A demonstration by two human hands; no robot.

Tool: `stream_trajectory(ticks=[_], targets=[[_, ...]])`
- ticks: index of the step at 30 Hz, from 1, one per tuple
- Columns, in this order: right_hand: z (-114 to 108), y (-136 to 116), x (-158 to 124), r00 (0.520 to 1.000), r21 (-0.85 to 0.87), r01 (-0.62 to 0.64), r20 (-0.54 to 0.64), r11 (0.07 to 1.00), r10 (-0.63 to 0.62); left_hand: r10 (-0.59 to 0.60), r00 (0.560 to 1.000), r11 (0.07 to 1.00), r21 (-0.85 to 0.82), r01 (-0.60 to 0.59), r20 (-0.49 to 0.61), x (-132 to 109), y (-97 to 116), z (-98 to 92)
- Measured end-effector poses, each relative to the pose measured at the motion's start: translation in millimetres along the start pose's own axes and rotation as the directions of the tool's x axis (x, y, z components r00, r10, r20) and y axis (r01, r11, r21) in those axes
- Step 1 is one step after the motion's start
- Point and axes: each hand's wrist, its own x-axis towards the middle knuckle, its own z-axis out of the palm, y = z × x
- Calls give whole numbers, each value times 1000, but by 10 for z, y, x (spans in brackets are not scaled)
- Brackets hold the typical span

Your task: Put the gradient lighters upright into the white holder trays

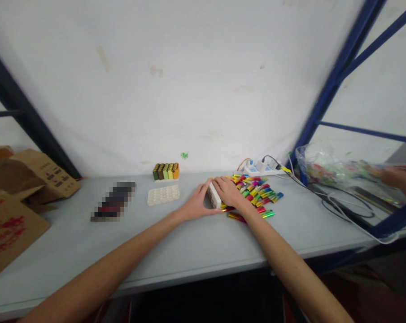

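Note:
A white tray (pixel 214 195) with rows of holes is tipped up on its side at the left edge of a pile of shiny coloured tubes (pixel 256 194). My left hand (pixel 200 204) grips its left side, thumb at the near end and fingers at the far end. Against its right side lies my right hand (pixel 227 190), fingers bent over the upper edge; what is under the palm is hidden. Left of my hands, a second white tray (pixel 163 195) lies flat. Behind it, a filled tray (pixel 166 172) holds several upright tubes in green, brown, yellow and orange.
A pixelated dark object (pixel 114 202) lies on the grey table (pixel 189 255). Cardboard boxes (pixel 14 215) stand left. To the right are a power strip (pixel 261 167), loose cables (pixel 344 208), a blue frame post (pixel 327 98), a clear plastic bag (pixel 324 163) and another person's hand (pixel 399 177).

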Motion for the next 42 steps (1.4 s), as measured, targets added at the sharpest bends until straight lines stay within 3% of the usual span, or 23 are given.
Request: stream_trajectory(ticks=[11,20,24,30,42], targets=[[-109,141,-1,999,64,-23,40,998,21,-30,1000,1000,-4,30,10,-4,28,-30],[-148,415,-75,986,143,-162,-4,977,164,-29,1000,999,-15,29,8,-18,35,-42],[-201,310,-64,990,158,-119,-49,980,129,-33,999,999,3,33,13,-18,38,-39],[-175,-9,-29,999,114,-37,38,993,33,-23,1000,1000,12,22,16,-3,10,-16],[-267,-138,-30,988,74,-123,107,990,115,11,1000,1000,12,-11,2,4,-25,-23]])
